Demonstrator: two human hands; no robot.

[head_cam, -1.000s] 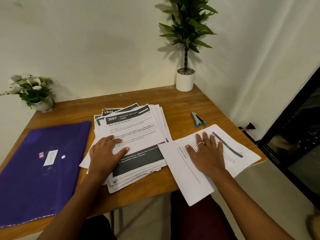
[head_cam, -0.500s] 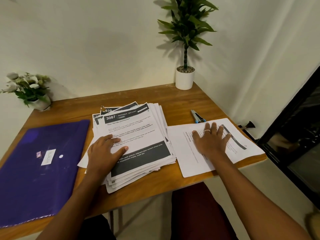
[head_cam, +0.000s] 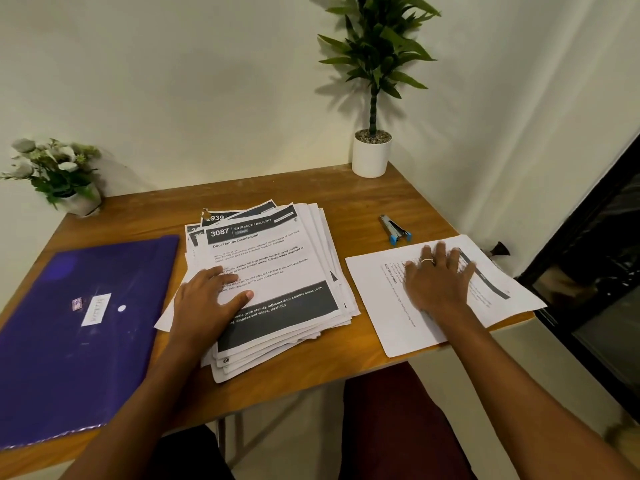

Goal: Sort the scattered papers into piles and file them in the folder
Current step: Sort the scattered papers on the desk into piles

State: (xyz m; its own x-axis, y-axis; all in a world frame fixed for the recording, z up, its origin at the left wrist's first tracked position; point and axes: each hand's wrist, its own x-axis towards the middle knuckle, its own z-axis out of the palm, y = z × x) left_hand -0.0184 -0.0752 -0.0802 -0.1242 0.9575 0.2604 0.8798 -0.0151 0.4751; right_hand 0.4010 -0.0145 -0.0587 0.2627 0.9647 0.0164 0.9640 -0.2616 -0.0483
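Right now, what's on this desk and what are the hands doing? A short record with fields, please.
table: wooden, in a room corner
stack: printed papers, loosely fanned, mid-table
left hand: flat on the stack
loose sheets: right of the stack, apart from it
right hand: flat on the loose sheets
folder: purple, closed, left of the stack
stapler: behind the loose sheets
plant: white pot, far corner
flowers: far left

Purple folder [head_cam: 86, 341] cut by left edge, label [head_cam: 96, 309] unreadable; right hand [head_cam: 438, 282] fingers [head_cam: 450, 252] blurred, covering sheet [head_cam: 398, 323] text.
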